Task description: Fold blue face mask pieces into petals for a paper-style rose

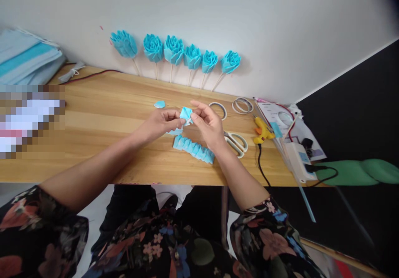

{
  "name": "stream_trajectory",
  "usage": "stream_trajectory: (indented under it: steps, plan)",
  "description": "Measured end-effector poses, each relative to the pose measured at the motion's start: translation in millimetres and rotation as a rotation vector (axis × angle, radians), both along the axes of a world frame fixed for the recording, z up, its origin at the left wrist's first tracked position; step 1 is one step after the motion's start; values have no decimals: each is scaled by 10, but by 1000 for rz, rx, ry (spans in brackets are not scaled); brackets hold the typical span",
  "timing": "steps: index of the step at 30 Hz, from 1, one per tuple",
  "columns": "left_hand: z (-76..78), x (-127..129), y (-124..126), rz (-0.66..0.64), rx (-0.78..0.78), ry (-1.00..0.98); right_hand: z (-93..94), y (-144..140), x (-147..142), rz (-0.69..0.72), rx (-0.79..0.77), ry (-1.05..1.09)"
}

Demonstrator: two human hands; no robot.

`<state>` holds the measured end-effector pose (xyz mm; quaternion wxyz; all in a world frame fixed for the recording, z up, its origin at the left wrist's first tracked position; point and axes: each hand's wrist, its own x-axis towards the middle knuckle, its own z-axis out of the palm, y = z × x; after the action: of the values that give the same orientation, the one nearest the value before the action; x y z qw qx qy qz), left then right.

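Note:
A small folded blue petal (pixel 186 114) is pinched between my two hands above the table. My left hand (pixel 162 121) grips its left side with thumb and fingertips. On the other side, the thumb and index finger of my right hand (pixel 207 122) hold it, the remaining fingers raised. Below them lies an overlapping row of folded blue petals (pixel 193 149). One loose blue petal (pixel 159 104) rests beyond my left hand, and blue pieces (pixel 175 132) are partly covered beneath it. Scissors with pale handles (pixel 239 141) lie beside my right wrist, blades partly hidden.
Several blue flowers on sticks (pixel 173 50) lean against the back wall. Tape rolls (pixel 242 105), a yellow glue gun (pixel 263 130), papers (pixel 280 118) and a white power strip (pixel 299 161) are at right. Folded blue and white material (pixel 28 60) sits at far left.

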<state>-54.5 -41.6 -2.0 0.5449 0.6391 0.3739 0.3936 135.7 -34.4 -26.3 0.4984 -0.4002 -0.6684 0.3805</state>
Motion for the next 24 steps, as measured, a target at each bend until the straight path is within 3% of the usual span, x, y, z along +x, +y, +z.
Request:
stream_trajectory:
  steps: [14, 24]
  plan:
    - [-45, 9, 4, 112, 45, 39, 17, -19, 16, 114, -140, 21]
    - [-3, 16, -16, 70, 38, 6, 5, -6, 16, 103, -167, 68]
